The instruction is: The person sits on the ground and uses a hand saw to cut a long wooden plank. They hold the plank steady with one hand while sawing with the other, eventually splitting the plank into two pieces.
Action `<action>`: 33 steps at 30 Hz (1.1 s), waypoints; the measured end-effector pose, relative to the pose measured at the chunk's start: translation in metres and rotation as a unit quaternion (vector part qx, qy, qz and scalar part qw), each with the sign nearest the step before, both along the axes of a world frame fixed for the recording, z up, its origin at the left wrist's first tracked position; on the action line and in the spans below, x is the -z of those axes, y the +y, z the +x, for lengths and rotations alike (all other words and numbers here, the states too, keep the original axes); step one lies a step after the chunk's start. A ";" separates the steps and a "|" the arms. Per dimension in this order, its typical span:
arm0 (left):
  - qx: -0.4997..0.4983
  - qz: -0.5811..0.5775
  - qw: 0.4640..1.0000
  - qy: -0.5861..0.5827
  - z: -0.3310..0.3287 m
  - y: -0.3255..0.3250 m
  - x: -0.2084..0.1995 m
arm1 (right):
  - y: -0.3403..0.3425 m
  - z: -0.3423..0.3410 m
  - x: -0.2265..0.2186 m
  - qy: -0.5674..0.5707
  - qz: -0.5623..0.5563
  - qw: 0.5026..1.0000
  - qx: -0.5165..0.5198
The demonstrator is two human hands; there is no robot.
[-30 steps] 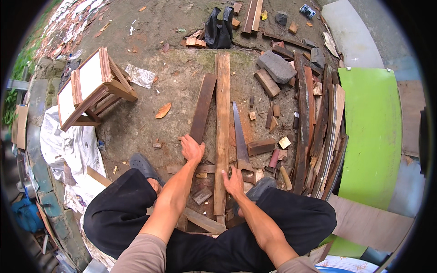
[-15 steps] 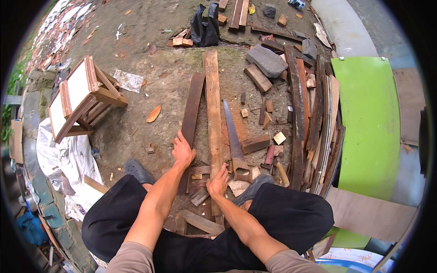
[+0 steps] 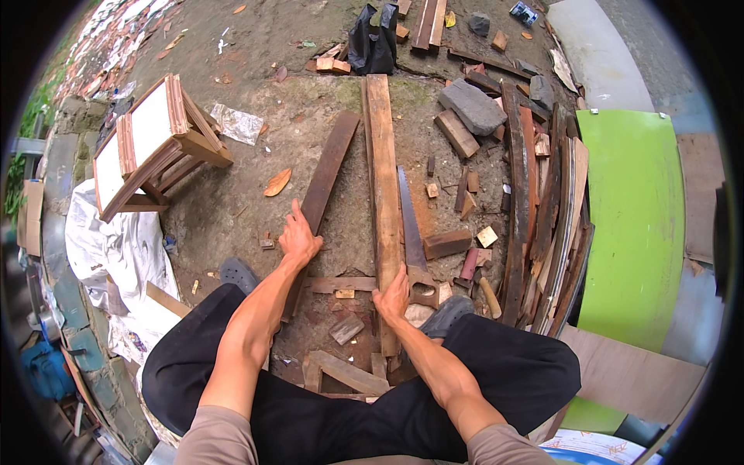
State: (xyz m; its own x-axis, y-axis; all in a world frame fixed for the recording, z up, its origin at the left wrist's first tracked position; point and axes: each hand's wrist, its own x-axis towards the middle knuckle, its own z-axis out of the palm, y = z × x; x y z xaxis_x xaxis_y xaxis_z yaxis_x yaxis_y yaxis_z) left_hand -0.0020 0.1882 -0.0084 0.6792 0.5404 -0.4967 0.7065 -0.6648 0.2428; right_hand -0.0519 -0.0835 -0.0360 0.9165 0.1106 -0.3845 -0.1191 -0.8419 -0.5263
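My left hand is closed on the long dark wooden plank, which lies slanted, its far end leaning right. The index finger points along the wood. To the right, a longer, lighter wooden plank runs away from me almost straight; my right hand grips its right edge near the close end. A strip of bare ground separates the two planks. Just right of the lighter one lies a handsaw, its wooden handle beside my right hand.
Bent wooden strips are stacked at the right, near a green panel. A grey stone block and several wood offcuts lie beyond the saw. A wooden stool lies on its side at the left. A black plastic bag stands at the far side.
My left hand has shifted the dark plank leftward, its near end most, and the gap to the lighter plank has widened. My right hand stays on the lighter plank. The view has turned slightly.
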 end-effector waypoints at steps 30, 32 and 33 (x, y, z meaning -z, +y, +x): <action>0.036 -0.122 0.985 -0.118 -0.120 -0.118 -0.017 | -0.053 0.046 -0.023 0.066 0.031 0.997 -0.026; 0.018 -0.169 0.985 -0.023 -0.120 -0.117 -0.033 | -0.080 0.057 -0.031 0.074 0.023 0.996 -0.037; 0.010 -0.192 0.981 0.026 -0.121 -0.117 -0.041 | -0.096 0.059 -0.032 0.028 0.003 0.999 -0.041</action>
